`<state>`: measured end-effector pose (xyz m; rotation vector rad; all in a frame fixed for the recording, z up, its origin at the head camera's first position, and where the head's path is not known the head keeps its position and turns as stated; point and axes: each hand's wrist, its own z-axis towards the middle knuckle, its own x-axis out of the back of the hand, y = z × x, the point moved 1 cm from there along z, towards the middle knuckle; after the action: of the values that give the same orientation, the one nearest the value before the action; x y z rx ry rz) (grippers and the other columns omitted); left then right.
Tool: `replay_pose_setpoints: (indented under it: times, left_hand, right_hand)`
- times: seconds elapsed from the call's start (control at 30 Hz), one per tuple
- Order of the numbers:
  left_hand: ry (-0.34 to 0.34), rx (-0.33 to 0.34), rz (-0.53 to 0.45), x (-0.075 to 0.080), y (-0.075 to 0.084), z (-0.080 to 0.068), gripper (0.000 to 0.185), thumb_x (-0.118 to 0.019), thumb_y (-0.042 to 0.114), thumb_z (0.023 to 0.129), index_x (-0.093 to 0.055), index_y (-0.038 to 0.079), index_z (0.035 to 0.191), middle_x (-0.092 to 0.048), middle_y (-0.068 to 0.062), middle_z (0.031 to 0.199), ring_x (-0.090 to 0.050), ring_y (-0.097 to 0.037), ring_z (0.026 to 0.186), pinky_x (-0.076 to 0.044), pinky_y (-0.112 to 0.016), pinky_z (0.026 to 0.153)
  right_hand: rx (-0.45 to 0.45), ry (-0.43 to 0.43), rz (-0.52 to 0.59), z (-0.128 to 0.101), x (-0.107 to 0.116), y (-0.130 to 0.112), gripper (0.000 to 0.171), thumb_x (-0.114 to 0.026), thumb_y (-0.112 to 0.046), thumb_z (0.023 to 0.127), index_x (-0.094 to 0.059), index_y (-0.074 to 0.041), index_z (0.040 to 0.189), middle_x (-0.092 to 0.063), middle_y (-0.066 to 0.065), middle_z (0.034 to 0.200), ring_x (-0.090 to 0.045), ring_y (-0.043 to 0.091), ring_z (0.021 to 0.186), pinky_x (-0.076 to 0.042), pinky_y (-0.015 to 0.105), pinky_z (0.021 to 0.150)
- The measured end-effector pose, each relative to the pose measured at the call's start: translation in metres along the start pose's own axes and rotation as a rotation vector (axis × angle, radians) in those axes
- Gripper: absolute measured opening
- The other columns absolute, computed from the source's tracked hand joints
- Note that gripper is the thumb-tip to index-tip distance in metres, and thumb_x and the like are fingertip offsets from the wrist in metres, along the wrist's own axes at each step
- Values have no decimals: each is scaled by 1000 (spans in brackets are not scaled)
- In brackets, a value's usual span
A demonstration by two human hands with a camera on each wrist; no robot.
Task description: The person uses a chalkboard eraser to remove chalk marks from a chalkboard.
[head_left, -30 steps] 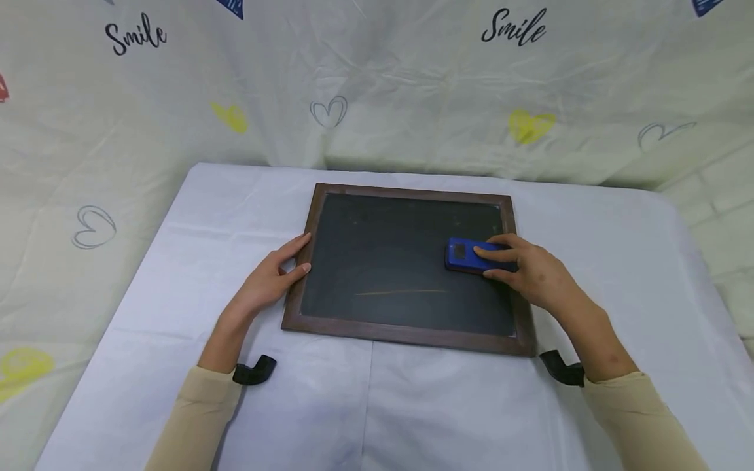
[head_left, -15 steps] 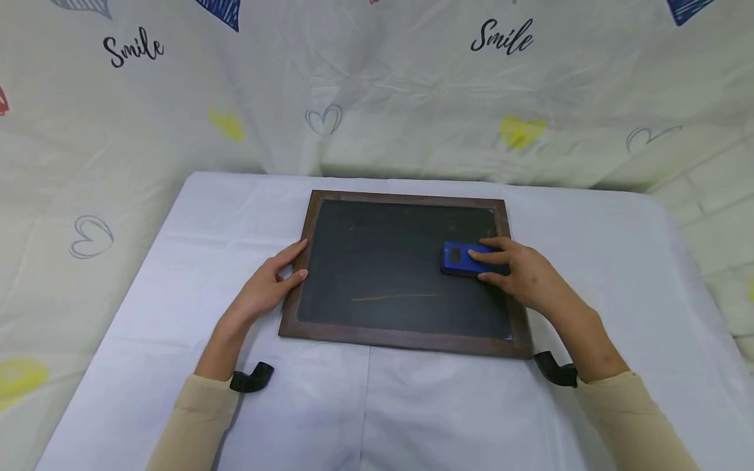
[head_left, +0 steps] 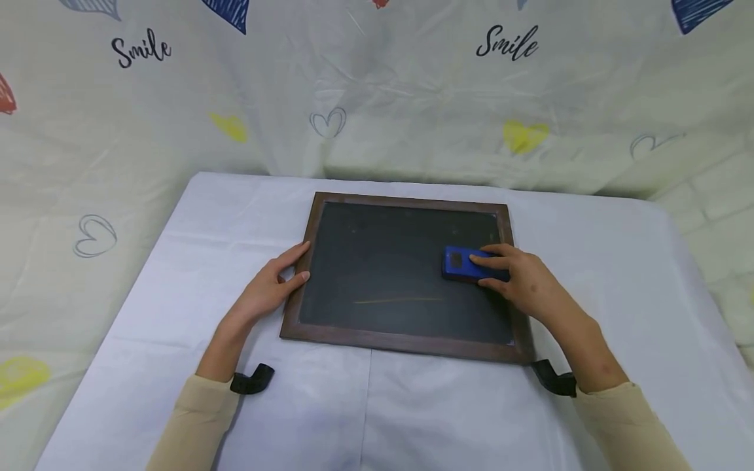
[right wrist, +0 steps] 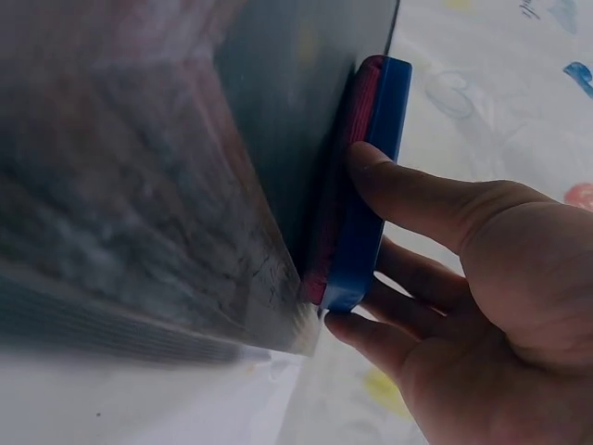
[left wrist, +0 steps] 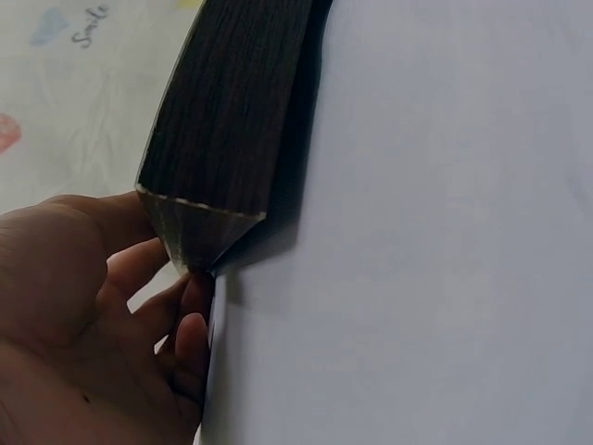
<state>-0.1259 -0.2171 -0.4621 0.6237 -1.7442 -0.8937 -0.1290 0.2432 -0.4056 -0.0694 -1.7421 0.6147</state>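
Observation:
A small chalkboard (head_left: 383, 261) with a brown wooden frame lies on the white-covered table. My left hand (head_left: 262, 291) holds its left edge, thumb and index finger spread along the frame; in the left wrist view the other fingers curl beside the frame (left wrist: 222, 111). My right hand (head_left: 533, 284) grips a blue chalkboard eraser (head_left: 459, 261) near the board's right side. In the right wrist view the eraser's reddish felt (right wrist: 361, 107) faces the board, with my thumb on one side and fingers at the other. A thin yellowish line (head_left: 397, 301) runs across the board's lower part.
The white tablecloth (head_left: 283, 425) surrounds the board. Behind the table hangs a pale cloth (head_left: 400, 98) printed with hearts and "Smile". Black curved wrist mounts (head_left: 252, 379) stick out at both sleeves.
The head view has tilted a little, so everything sits slightly lower in it. Both hands, the eraser and the chalkboard keep about the same places relative to each other.

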Motion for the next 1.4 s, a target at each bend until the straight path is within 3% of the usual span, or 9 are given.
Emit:
replay_pose_setpoints:
  times: [0.37, 0.73, 1.13, 1.4]
  left_hand:
    - [5, -4, 2, 1, 3, 0, 68, -62, 26, 107, -29, 25, 166, -23, -6, 175, -16, -33, 164, -31, -60, 122]
    - [17, -11, 18, 0, 6, 3, 68, -62, 25, 106, -30, 24, 166, -25, -6, 175, -20, -31, 163, -37, -52, 114]
    - [8, 5, 7, -3, 3, 1, 68, -62, 26, 106, -30, 25, 166, -24, -5, 175, -18, -32, 163, -32, -56, 121]
    - [12, 9, 23, -1, 1, -2, 68, -62, 28, 107, -29, 26, 166, -23, -6, 175, -18, -33, 163, -36, -55, 116]
  right_hand:
    - [22, 36, -3, -17, -1, -4, 51, -76, -12, 95, -64, -11, 144, -53, 23, 149, -53, 54, 135, -51, 62, 101]
    - [65, 72, 2, -38, -6, -6, 51, -79, -9, 91, -67, -12, 141, -56, 21, 147, -58, 53, 131, -53, 61, 97]
    - [81, 72, 28, -47, -12, -5, 51, -81, -8, 89, -69, -12, 138, -58, 19, 147, -59, 52, 130, -55, 59, 95]
    - [103, 92, 52, -48, -17, -6, 51, -82, -7, 88, -70, -11, 137, -58, 18, 146, -60, 51, 129, -56, 58, 94]
